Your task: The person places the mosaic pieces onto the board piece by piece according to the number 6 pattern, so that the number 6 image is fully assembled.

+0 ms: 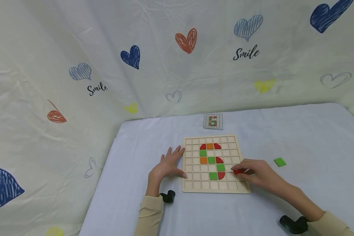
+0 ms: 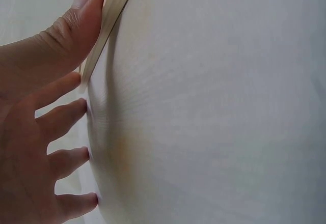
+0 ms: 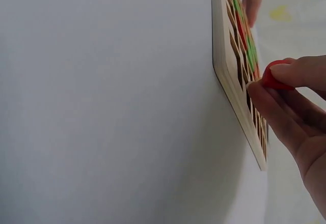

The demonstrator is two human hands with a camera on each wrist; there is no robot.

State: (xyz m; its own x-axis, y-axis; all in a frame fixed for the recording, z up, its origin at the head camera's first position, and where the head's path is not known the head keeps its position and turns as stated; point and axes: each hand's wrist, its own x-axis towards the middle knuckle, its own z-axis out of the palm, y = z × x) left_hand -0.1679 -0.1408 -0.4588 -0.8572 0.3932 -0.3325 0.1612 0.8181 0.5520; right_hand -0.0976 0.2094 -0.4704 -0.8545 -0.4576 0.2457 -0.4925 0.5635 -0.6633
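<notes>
A wooden grid board [image 1: 194, 186] lies on the table, with several red, orange and green tiles set in its cells. At the board's left edge rests my left hand [image 1: 167, 165], fingers spread and thumb touching the frame. In the left wrist view the thumb and a fingertip meet the wooden rim [image 2: 109, 23]. My right hand [image 1: 258, 172] is over the board's right part, pinching a red rounded tile [image 3: 275, 75] between thumb and fingers. A red quarter-round tile [image 1: 221, 176] sits in a cell just left of it.
A loose green square tile [image 1: 280, 162] lies on the white cloth right of the board. Behind the board lies a small pattern card [image 1: 213, 121] showing a similar coloured figure. A curtain [image 1: 153, 82] printed with hearts hangs behind the table.
</notes>
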